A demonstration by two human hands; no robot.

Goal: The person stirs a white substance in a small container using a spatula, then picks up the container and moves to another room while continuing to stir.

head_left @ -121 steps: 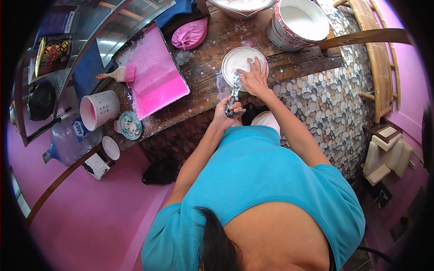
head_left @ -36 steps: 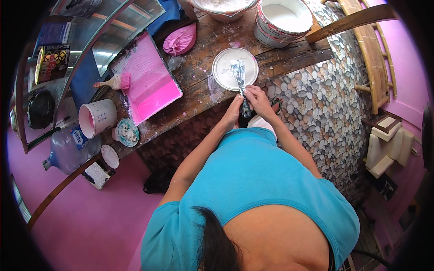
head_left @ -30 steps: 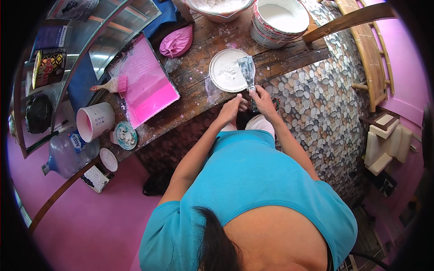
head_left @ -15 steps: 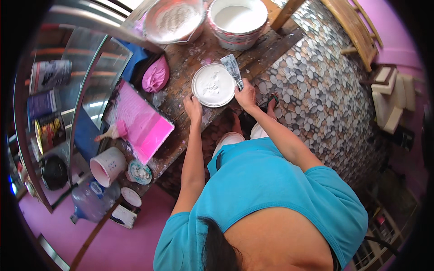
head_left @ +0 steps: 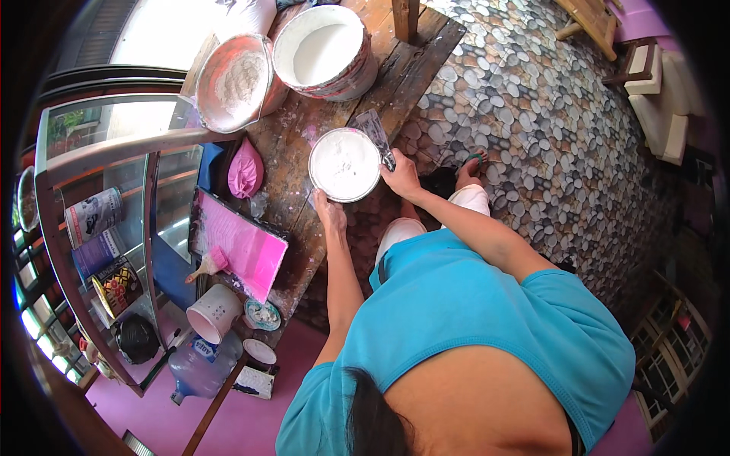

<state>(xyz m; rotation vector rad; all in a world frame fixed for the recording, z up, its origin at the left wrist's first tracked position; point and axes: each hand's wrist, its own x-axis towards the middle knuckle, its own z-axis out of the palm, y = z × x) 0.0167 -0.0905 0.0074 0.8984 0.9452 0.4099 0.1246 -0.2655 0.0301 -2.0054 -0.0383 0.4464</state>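
Observation:
A round white tub (head_left: 345, 166) with white paste or powder in it is at the table's edge in front of me; its depth is hidden. My left hand (head_left: 330, 213) is closed on its near left rim. My right hand (head_left: 401, 178) is closed around the handle of a putty knife (head_left: 372, 129), against the tub's right side. The knife's wide blade, smeared white, points away from me, beside the tub's far right rim.
On the wooden table (head_left: 304, 228) stand a big bucket of white paint (head_left: 327, 57), an orange bucket of white powder (head_left: 236, 82), a pink paint tray (head_left: 247, 247), a brush (head_left: 209, 264) and a pink bundle (head_left: 245, 169). A glass-sided cabinet (head_left: 152, 228) is at the left. Stone-patterned floor (head_left: 517, 152) lies rightward.
The view has turned, so the table things sit further left or lower. The tub's top faces me more squarely. Both hands keep their holds.

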